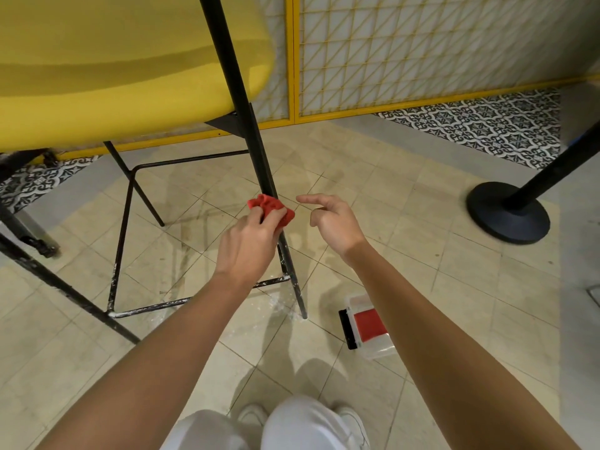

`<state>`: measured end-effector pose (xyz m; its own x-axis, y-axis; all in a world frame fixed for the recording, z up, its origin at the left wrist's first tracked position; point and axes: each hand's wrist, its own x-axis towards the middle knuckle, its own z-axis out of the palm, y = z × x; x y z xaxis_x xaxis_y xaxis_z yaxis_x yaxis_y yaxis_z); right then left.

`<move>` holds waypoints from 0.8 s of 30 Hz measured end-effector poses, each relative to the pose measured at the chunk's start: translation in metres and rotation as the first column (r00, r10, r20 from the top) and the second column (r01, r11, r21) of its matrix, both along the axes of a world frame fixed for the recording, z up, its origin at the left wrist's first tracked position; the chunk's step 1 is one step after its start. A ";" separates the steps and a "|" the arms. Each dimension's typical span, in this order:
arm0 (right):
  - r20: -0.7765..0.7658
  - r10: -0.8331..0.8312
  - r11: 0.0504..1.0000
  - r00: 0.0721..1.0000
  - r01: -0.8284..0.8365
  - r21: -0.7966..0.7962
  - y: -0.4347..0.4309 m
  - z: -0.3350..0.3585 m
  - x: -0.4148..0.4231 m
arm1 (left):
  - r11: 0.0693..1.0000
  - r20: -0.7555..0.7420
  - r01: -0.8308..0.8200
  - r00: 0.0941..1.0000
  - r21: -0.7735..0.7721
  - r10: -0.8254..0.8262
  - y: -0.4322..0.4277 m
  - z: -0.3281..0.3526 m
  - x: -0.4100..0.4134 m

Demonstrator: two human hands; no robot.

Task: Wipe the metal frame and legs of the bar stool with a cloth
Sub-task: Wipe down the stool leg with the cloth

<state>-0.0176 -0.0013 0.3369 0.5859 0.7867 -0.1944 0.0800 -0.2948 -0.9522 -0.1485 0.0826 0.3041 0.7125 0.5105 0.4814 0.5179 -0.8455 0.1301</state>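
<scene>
The stool's yellow seat (113, 60) fills ten o'clock. Near centre the left hand (248, 240) grips a bunched red cloth (272, 210) against the black leg (256, 147). At its three o'clock the right hand (334, 222) hovers, fingers loose, holding nothing. A packet (367, 326) lies on the floor (454, 287) at five o'clock.

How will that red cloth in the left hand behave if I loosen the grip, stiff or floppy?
Probably floppy: the red cloth is crumpled into soft folds where the left hand holds it against the stool leg. Likely light, a small wad; it would probably fall once released.
</scene>
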 end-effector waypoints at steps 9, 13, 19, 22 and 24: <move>-0.038 -0.012 1.000 0.999 0.013 0.028 0.007 -0.008 -0.002 | 0.983 -0.208 0.007 0.978 0.182 0.031 0.006 0.011 0.007; -0.055 -0.046 0.999 0.997 0.047 0.010 0.005 -0.016 -0.002 | 0.970 -0.446 -0.014 0.886 0.243 0.125 -0.008 0.001 0.016; -0.037 -0.092 0.996 0.995 0.093 0.017 0.000 -0.017 0.005 | 0.940 -0.420 -0.042 0.887 0.339 0.191 -0.001 0.041 0.028; -0.057 -0.085 0.995 0.995 0.088 0.039 0.000 -0.014 0.005 | 0.913 -0.524 -0.041 0.808 0.406 0.269 -0.013 0.054 0.036; -0.047 -0.053 0.998 0.997 0.055 0.034 0.000 -0.013 0.002 | 0.928 -0.670 0.051 0.707 0.369 0.227 -0.023 0.045 0.043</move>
<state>-0.0152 -0.0016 0.3234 0.6186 0.7613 -0.1945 0.0209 -0.2634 -0.9645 -0.1051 0.0592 0.3494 0.8695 0.4934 0.0213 0.4145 -0.7056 -0.5748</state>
